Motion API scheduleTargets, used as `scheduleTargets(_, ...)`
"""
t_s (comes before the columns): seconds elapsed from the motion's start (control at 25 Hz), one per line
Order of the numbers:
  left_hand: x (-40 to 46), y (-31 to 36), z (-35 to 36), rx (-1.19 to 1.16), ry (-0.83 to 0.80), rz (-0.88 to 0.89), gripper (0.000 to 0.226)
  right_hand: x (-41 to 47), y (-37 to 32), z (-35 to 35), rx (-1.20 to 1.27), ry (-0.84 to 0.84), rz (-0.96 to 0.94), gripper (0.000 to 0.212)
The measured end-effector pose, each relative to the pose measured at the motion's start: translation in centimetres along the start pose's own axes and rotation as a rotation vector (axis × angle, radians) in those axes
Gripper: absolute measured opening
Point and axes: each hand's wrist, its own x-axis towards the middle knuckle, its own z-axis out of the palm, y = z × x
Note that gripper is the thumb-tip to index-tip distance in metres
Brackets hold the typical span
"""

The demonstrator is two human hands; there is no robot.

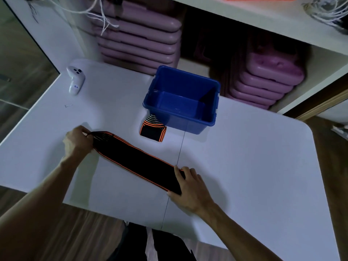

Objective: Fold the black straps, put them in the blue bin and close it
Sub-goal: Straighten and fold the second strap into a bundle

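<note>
A long black strap with orange edges lies stretched diagonally across the white table. My left hand pinches its far left end. My right hand presses down on its near right end, fingers spread over the fabric. A second black strap, folded into a small square with orange trim, lies against the front left corner of the blue bin. The bin stands open and looks empty. No lid is in view.
A white handheld controller lies at the table's far left corner, with a small staple-like bit near it. Stacks of purple cases fill the shelves behind the bin. The table's near edge runs just in front of my body.
</note>
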Motion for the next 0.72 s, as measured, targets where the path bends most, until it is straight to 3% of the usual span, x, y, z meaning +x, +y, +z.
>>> scheduleTargets(0.12,3.2,-1.4,-0.9,-0.073,0.041,-0.089,0.013,1.5,-2.4,0.4,0.054,0.018,-0.025,0.084)
scheduleTargets(0.2,4.5,-1.8,-1.5,-0.268,0.022,-0.152,0.017,2.4,-3.9,0.5,0.124,0.015,-0.031,0.082)
scheduleTargets(0.32,4.0,-1.7,-2.5,-0.371,0.001,-0.089,0.031,3.2,-5.9,0.3,0.229,0.009,-0.018,0.085)
scheduleTargets(0.4,1.4,-1.6,-3.0,-0.35,0.087,0.076,0.028,3.3,-6.5,0.1,0.29,-0.033,-0.021,0.09)
scheduleTargets(0.56,-10.1,-2.8,-0.4,-0.161,0.095,0.674,0.017,3.0,-4.7,-0.1,0.312,-0.158,-0.174,0.093)
scheduleTargets(0.64,-16.2,-3.7,2.3,-0.018,-0.008,0.845,0.024,3.2,-3.0,-0.6,0.297,-0.179,-0.288,0.079)
scheduleTargets(0.72,-20.0,-4.1,4.6,0.103,-0.078,0.901,0.038,3.9,-1.4,-0.9,0.252,-0.15,-0.432,0.058)
